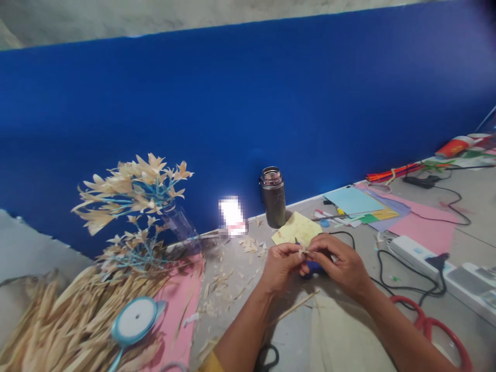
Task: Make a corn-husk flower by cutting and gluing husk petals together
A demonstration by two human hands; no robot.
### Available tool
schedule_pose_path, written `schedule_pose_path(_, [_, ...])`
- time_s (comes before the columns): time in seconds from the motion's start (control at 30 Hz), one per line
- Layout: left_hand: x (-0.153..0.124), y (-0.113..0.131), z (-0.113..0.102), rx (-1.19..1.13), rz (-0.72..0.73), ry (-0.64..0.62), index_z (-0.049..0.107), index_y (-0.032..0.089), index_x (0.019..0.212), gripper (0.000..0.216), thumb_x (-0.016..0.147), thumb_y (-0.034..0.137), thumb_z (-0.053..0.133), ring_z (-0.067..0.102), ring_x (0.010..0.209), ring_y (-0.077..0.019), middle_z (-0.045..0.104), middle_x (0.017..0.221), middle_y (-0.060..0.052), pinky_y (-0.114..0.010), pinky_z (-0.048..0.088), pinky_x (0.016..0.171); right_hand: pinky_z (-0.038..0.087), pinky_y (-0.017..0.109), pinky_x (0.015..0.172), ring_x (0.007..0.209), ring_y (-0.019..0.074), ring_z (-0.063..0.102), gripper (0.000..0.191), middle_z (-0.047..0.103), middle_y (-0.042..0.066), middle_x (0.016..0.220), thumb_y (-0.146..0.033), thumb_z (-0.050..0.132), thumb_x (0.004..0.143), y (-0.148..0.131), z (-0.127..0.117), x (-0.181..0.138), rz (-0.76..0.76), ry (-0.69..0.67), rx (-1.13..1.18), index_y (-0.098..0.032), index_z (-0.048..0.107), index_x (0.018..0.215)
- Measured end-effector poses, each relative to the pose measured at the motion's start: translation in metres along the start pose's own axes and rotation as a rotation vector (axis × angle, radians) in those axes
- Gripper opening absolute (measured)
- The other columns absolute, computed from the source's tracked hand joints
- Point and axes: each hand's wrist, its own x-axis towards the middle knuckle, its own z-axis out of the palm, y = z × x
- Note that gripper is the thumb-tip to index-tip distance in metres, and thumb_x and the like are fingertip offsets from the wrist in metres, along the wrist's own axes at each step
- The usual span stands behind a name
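My left hand (284,262) and my right hand (339,263) meet above the table, fingertips pinched together. Between them is a small pale scrap (303,251) that looks like dried husk; its full shape is hidden by the fingers. A dark blue object (314,267) shows partly beneath my hands, too covered to name. Just behind them lies a yellow sheet of paper (296,229), beside an uncapped dark thermos bottle (274,201). A thin strip of husk or stick (296,306) rests on the table near my left wrist. Pale shavings (219,283) are scattered to the left.
Husk flowers on blue stems (143,181) stand at left above piled dried husks (70,315) and a blue ribbon spool (135,320). Red-handled scissors (428,323), a power strip (422,253) and black cables lie right. Coloured paper (424,227) lies farther back.
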Motion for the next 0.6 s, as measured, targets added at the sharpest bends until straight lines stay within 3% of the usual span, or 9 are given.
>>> schedule_pose_path(0.13, [-0.009,0.009,0.003,0.128,0.016,0.040,0.074,0.011,0.070,0.032,0.060,0.035,0.092,0.060,0.048,-0.0123,0.070,0.059,-0.007,-0.023,0.044,0.051,0.052,0.027,0.071,0.077,0.0177,0.068,0.012,0.072,0.004,0.084,-0.016,0.060,0.092,-0.006,-0.001,-0.001,-0.001,-0.019,0.009,-0.022,0.069,0.088])
schedule_pose_path(0.27, [-0.021,0.018,0.005,0.209,0.065,0.156,0.075,0.012,0.070,0.020,0.062,0.026,0.086,0.058,0.045,-0.0117,0.069,0.056,-0.005,-0.023,0.043,0.050,0.048,0.026,0.057,0.061,0.0151,0.061,0.010,0.071,0.003,0.081,-0.022,0.060,0.092,-0.007,0.000,-0.003,0.117,-0.037,-0.046,-0.021,0.070,0.095])
schedule_pose_path(0.6, [-0.058,0.035,-0.004,0.239,0.178,0.439,0.072,0.014,0.066,0.008,0.062,0.021,0.075,0.054,0.042,-0.0098,0.073,0.061,-0.006,-0.021,0.040,0.047,0.051,0.031,0.072,0.080,0.0205,0.069,0.018,0.075,0.006,0.089,-0.027,0.053,0.097,0.008,0.008,-0.010,0.103,-0.286,-0.149,-0.024,0.070,0.091])
